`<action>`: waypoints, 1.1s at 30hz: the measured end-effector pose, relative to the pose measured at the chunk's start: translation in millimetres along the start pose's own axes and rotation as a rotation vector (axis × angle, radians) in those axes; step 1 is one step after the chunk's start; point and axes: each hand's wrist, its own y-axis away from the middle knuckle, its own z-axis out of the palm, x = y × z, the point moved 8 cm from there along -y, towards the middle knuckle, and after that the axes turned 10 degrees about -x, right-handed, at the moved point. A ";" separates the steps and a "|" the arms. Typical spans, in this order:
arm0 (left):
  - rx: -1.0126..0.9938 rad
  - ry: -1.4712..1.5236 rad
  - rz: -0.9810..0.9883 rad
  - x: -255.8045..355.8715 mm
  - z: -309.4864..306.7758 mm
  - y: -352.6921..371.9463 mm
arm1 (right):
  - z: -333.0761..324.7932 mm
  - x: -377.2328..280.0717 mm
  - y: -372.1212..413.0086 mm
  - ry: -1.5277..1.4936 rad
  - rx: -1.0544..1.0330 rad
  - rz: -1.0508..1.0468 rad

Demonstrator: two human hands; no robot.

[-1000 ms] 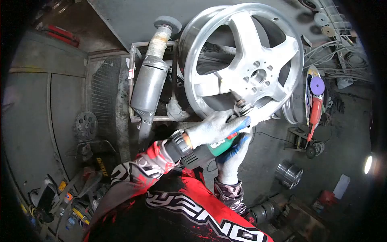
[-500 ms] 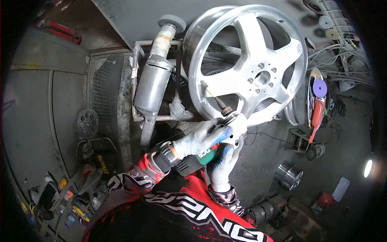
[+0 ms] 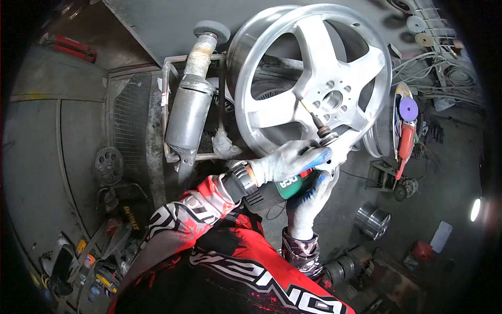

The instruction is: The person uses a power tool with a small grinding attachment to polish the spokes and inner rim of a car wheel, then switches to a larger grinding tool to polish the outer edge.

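A green and black power tool (image 3: 291, 187) is held between my two gloved hands, its shaft aimed up at a silver five-spoke wheel (image 3: 277, 109). My left hand (image 3: 287, 161), with a watch at the wrist, wraps round the front part of the tool from the left. Below and to the right, my right hand (image 3: 309, 205) is closed round the tool's body. From the chuck (image 3: 326, 137) a thin bit (image 3: 308, 111) reaches over the left spoke near the hub; whether its tip touches the metal cannot be made out.
Left of the wheel stands a grey metal cylinder (image 3: 189, 118) beside a pipe frame (image 3: 165, 104). A red polisher (image 3: 406, 141) with a purple pad hangs at the right, near coiled cables (image 3: 460, 76). Another wheel (image 3: 372, 221) lies on the floor at the lower right.
Both hands and the tool have moved right, and the bit has gone from the left spoke's outer part towards the hub. The whole view has shifted slightly left.
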 end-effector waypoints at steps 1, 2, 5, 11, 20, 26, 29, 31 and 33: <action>0.091 -0.046 0.102 6.6 -4.9 2.6 | 1.3 -1.1 0.1 0.001 -0.001 0.000; 0.183 -0.092 0.203 13.5 -8.7 7.9 | 3.9 -1.0 0.9 -0.010 -0.015 0.009; 0.209 0.088 0.223 15.1 -5.4 26.9 | 7.2 4.5 11.2 -0.005 -0.018 0.037; 0.270 0.018 0.204 15.1 -2.6 77.3 | 17.4 17.3 34.9 0.094 -0.108 0.097; 0.224 -0.086 0.228 20.0 0.4 69.4 | 18.4 6.7 24.0 0.188 -0.183 0.084; 0.112 0.269 0.123 2.1 -6.3 10.7 | 10.8 -12.0 -3.7 0.074 -0.001 0.049; 0.101 0.336 0.264 -1.1 -6.6 8.8 | 13.5 -15.3 -4.0 0.184 -0.011 0.021; 0.136 0.217 0.387 -0.8 -10.0 22.6 | 14.5 -9.1 5.4 0.239 -0.050 0.028; 0.163 -0.174 0.252 6.0 -7.8 53.6 | 20.5 -2.6 14.6 0.193 -0.087 0.072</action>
